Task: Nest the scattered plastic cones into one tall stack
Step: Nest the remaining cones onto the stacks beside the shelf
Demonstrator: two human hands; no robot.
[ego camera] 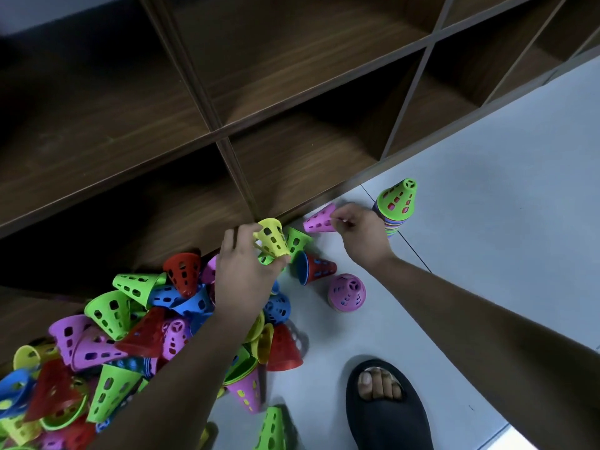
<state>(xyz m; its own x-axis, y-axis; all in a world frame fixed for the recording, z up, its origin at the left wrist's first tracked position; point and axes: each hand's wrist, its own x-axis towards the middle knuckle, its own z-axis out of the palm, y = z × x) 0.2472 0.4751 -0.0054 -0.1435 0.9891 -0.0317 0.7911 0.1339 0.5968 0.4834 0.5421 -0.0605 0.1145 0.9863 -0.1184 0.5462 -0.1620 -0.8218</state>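
A heap of perforated plastic cones [107, 339] in green, red, blue, pink and yellow covers the floor at lower left. My left hand [242, 271] grips a yellow cone [272, 237] above the heap's far end. My right hand [360, 237] pinches the rim of a pink cone [318, 219] lying on its side by the shelf base. Just right of that hand stands the nested stack [396, 207], topped by a green cone. A red cone with a blue one inside [314, 267] and an upright pink cone [346, 292] lie between my arms.
A dark wooden cubby shelf [227, 125] runs along the far side, its base touching the heap. Pale floor tiles [503, 190] stretch to the right. A foot in a black sandal [386, 407] stands at the bottom, beside a green cone [272, 428].
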